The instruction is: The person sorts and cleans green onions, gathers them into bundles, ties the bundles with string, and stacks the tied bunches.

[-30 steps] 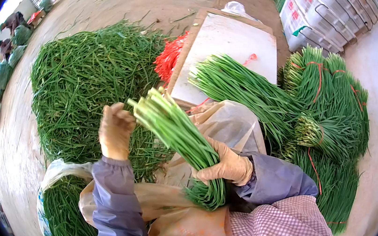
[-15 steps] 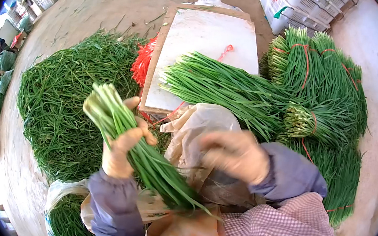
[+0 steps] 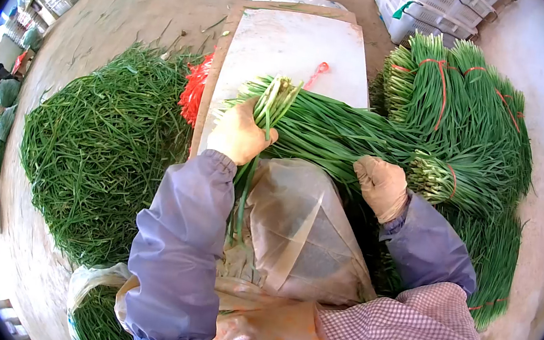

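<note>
My left hand, gloved, is closed around a small bunch of garlic chives over the near left part of the white board. Its pale cut ends point up and away, and a few leaves dangle below my wrist. Right behind it lies a larger loose heap of garlic chives, stretching across the board to the right. My right hand, also gloved, has its fingers curled together at the near edge of that heap's leaves; what lies between the fingertips is hidden.
Tied bundles of chives are stacked on the right. A big pile of loose green leaves lies on the left, with red ties beside the board. White crates stand at the back right. Plastic sheeting covers my lap.
My left hand has carried its bunch up and right, from above the leaf pile to the board. My right hand has moved right and down to the heap's near edge.
</note>
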`<state>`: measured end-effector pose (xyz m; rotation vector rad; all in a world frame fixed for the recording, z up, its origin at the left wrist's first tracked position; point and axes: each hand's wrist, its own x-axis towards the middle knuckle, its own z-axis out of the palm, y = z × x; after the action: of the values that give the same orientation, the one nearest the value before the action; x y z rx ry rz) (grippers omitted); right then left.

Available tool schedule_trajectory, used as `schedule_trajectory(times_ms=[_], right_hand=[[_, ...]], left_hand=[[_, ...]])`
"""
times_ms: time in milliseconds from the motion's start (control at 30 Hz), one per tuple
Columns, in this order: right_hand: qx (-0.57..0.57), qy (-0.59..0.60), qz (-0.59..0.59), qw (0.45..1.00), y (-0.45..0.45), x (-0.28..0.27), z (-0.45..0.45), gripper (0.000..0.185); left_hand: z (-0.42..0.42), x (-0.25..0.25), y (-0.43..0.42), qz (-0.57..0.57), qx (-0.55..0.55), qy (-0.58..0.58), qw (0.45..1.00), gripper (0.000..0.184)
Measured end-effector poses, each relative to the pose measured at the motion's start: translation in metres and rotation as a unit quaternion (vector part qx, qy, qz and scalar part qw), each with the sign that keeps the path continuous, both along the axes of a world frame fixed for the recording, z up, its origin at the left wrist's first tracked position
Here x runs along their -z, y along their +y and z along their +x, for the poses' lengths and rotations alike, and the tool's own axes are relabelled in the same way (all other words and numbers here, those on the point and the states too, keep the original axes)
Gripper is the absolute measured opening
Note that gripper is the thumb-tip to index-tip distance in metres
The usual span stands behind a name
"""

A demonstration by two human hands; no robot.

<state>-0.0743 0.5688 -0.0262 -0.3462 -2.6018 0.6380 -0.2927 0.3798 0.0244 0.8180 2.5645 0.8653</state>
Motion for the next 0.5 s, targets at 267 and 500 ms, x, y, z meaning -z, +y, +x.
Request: schedule_trajectory(times_ms=[267, 500], right_hand=[[0.114, 0.154, -0.358, 0.914, 0.01, -0.002, 0.008, 0.019], [0.041, 0.003, 0.078, 0.996, 0.043, 0.017, -0.016, 0.035]], left_hand=[[0.002, 0.018, 0.006, -0.016, -0.011, -0.024, 1.0, 0.055], [0.009, 0.015, 0.004, -0.012, -0.017, -0.015, 1.0, 0.052]])
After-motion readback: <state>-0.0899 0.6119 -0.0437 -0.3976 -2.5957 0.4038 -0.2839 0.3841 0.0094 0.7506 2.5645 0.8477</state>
